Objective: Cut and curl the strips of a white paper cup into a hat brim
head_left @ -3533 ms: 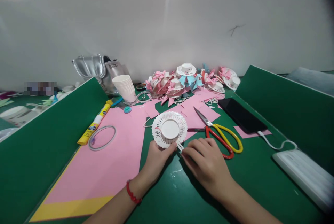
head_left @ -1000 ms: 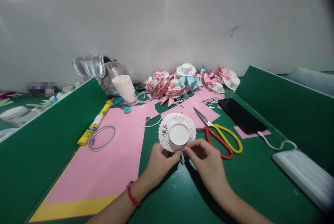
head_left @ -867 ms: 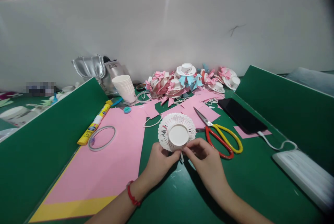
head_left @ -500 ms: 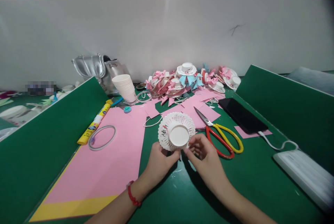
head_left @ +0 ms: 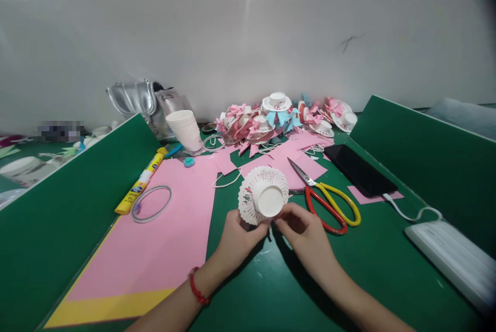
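Observation:
A white paper cup cut into a fringed hat shape is held tilted above the green table, its round base facing me. My left hand pinches the lower left of its curled brim. My right hand pinches the brim's lower right edge with thumb and fingers. A red band sits on my left wrist. Red and yellow scissors lie just right of the hat.
A large pink sheet over a yellow one lies at left, with a tape ring and glue tube. Stacked paper cups, a silver bag, several finished hats, a phone and a power bank surround the hands.
The paper hat has been lifted off the table, shifted right and tipped up toward me. Both hands moved in under its brim and now pinch it.

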